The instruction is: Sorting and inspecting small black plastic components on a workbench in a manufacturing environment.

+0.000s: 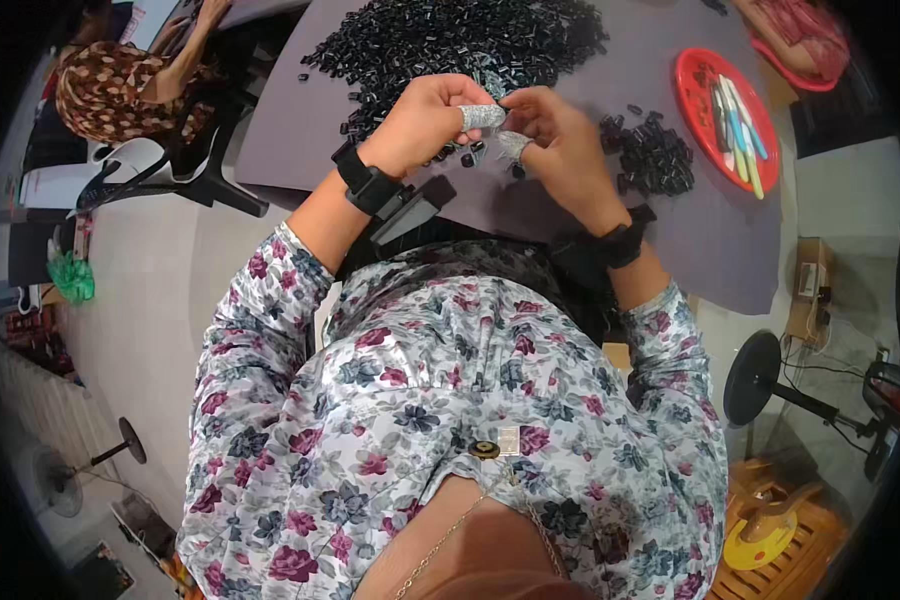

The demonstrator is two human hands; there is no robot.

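Observation:
My left hand (425, 125) and my right hand (567, 152) meet above the near part of the table, fingertips almost touching. Both are closed in a pinch. Grey wrapping covers each thumb. Something small and dark shows between the fingertips, too small and hidden to name. Just beyond my hands spreads a big heap of small black plastic pieces (450, 45), with some translucent bits near its front edge. A smaller pile of black pieces (655, 155) lies to the right of my right hand. A few loose pieces rest below my fingers.
A red oval tray (685, 90) at the right holds several slim-handled tools and black bits. The grey-purple table (725, 245) ends close to my body. One person (120, 90) sits at the far left, another person's arm (785, 35) shows far right. A round-based stand (753, 378) is at right.

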